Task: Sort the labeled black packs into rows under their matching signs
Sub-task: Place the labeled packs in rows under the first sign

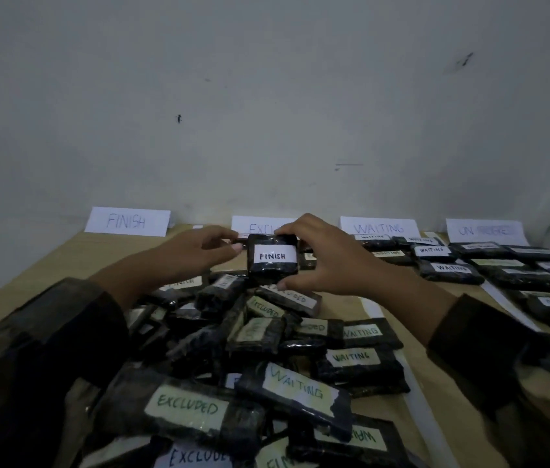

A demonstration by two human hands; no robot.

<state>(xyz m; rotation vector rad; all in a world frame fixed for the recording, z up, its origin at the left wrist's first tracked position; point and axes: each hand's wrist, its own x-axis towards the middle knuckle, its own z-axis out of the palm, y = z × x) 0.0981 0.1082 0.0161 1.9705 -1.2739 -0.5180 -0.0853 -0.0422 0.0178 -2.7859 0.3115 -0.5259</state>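
A black pack labeled FINISH is held upright above the pile. My right hand grips it, fingers over its top edge and thumb under its bottom. My left hand reaches to its left side, fingertips at the pack's upper left corner. Below lies a loose pile of black packs labeled EXCLUDED, WAITING and FINISH. Paper signs stand against the wall: FINISH, EXCLUDED partly hidden by my hands, WAITING and a blurred ON sign.
Rows of packs lie under the WAITING sign and under the far right sign. White paper strips separate the columns on the tan table. The grey wall rises behind the signs.
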